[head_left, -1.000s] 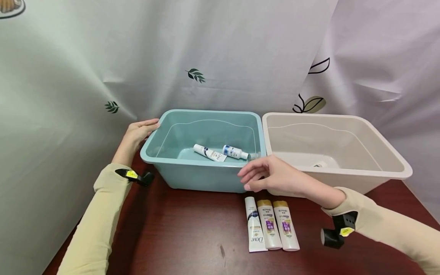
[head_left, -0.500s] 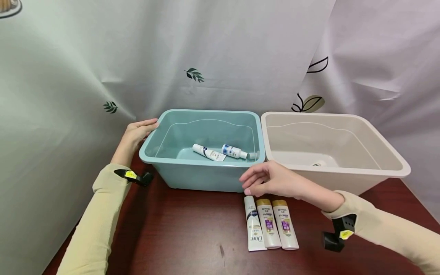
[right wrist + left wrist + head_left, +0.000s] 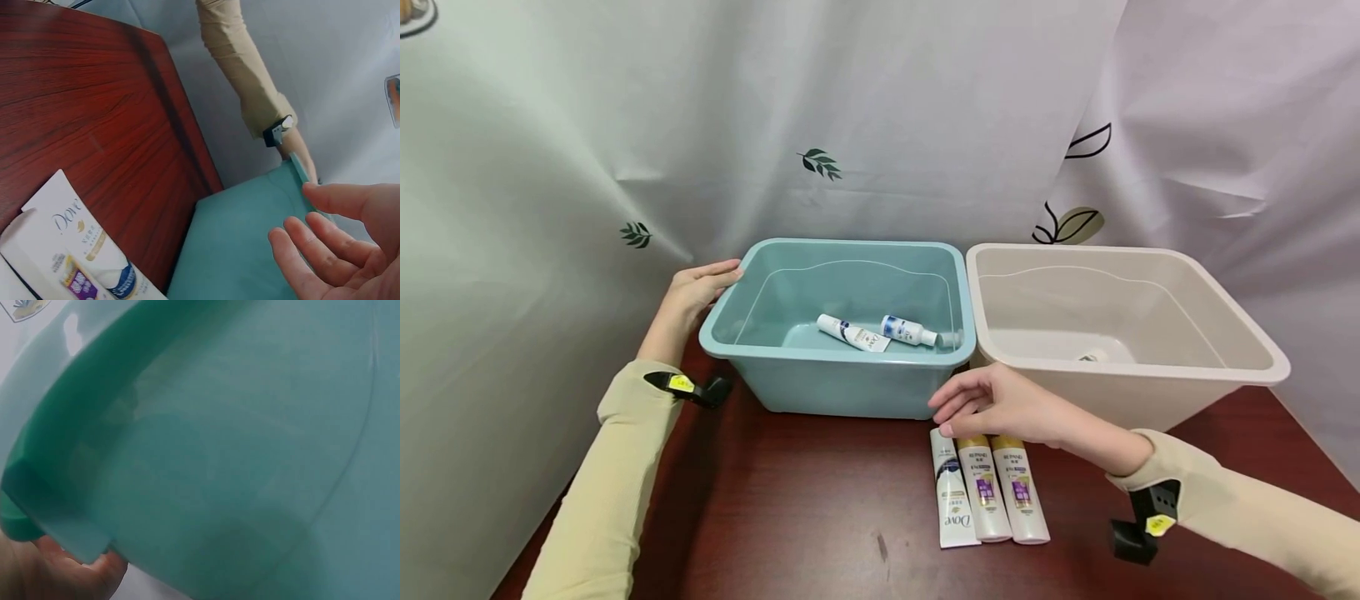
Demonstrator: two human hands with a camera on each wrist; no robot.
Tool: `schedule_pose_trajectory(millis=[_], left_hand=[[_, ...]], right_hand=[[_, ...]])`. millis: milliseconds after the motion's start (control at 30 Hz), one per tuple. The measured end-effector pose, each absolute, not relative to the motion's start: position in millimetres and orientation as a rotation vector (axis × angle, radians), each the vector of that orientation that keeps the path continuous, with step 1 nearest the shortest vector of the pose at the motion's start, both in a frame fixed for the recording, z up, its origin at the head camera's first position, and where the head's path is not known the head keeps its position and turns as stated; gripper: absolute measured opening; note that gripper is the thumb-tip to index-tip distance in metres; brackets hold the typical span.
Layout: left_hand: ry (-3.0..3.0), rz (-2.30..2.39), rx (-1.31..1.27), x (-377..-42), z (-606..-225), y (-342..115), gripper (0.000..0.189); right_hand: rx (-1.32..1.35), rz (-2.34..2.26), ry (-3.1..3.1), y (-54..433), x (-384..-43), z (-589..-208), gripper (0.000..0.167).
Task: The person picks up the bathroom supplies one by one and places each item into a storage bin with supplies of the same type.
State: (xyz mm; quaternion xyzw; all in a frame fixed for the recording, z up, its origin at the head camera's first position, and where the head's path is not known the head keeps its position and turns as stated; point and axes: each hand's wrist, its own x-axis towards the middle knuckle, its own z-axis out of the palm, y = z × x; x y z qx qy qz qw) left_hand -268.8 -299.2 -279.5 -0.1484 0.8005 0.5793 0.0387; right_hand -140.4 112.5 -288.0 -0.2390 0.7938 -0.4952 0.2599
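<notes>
My left hand [image 3: 694, 292] grips the left rim of a teal plastic bin [image 3: 842, 392]; in the left wrist view its fingers [image 3: 94, 578] show under the bin's edge. My right hand [image 3: 1000, 404] holds nothing. Its fingers are spread and slightly bent, just above the cap end of a white Dove tube [image 3: 953, 500]. Beside that tube lie two white bottles with gold caps, a middle bottle [image 3: 985, 492] and a right bottle [image 3: 1022, 496]; the hand partly covers their caps. Inside the teal bin lie another Dove tube [image 3: 852, 333] and a small white-and-blue bottle [image 3: 907, 331].
A beige bin [image 3: 1120, 379] stands right of the teal one, with a small item [image 3: 1092, 357], mostly hidden, on its floor. Both bins stand on a dark red wooden table [image 3: 790, 500]. A pale patterned curtain [image 3: 887, 117] hangs close behind them.
My right hand has lowered slightly toward the cap ends of the tube and bottles. The left hand keeps its place on the teal bin's rim.
</notes>
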Motion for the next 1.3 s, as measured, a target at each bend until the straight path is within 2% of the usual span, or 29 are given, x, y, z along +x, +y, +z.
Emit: schedule_pose_trajectory(millis=[500,700,1300], left_hand=[[2.417,1.806,-0.447,-267,-280,-301,0.064],[2.403,1.803,-0.444,-268,-280,-301,0.064],[2.403,1.84,-0.444,-269,-280,-301,0.062]], right_hand=[[-0.627,-1.378,2.1,119,-138,-314,0.035],[-0.639,-1.392,2.097,124,-136,-321,0.04],[-0.525,-1.409,2.085,133,-134,-339,0.045]])
